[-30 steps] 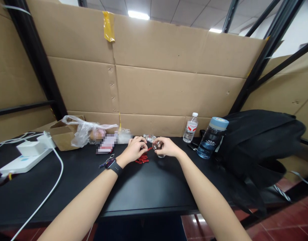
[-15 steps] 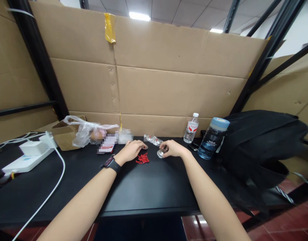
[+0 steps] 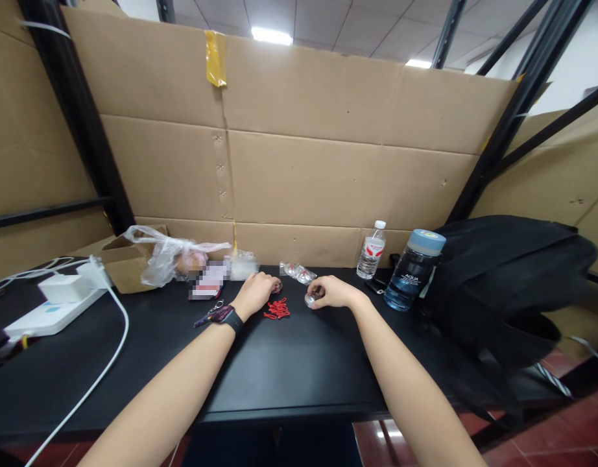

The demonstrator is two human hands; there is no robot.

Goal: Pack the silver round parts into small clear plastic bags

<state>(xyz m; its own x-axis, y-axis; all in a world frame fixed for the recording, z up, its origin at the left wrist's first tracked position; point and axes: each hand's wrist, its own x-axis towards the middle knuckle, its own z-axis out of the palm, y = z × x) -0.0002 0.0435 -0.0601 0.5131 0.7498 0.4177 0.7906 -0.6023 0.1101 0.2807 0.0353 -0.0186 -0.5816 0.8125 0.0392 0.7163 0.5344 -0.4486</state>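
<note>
My left hand (image 3: 257, 293) is closed at the back middle of the table, its fingertips round a small shiny round piece (image 3: 278, 286) whose kind I cannot make out. To the right, my right hand (image 3: 332, 292) pinches a small round silvery tin (image 3: 309, 300), partly hidden by the fingers. Between the hands, slightly nearer me, lies a small heap of red cord loops (image 3: 278, 309). Behind them rests a clear plastic packet (image 3: 298, 272) with shiny pieces inside. Beside my left wrist, partly behind the watch, is a dark item with a metal clasp (image 3: 216, 306).
A water bottle (image 3: 371, 251), a blue-lidded bottle (image 3: 412, 275) and a black backpack (image 3: 503, 285) stand to the right. A phone (image 3: 209, 281), plastic bag (image 3: 163, 259), open carton (image 3: 126, 267) and white power strip (image 3: 56, 314) with a cable occupy the left. Cardboard walls the back.
My left hand has turned and drawn slightly left, its fingers more curled round the small piece. My right hand still holds the tin, now more covered by the fingers.
</note>
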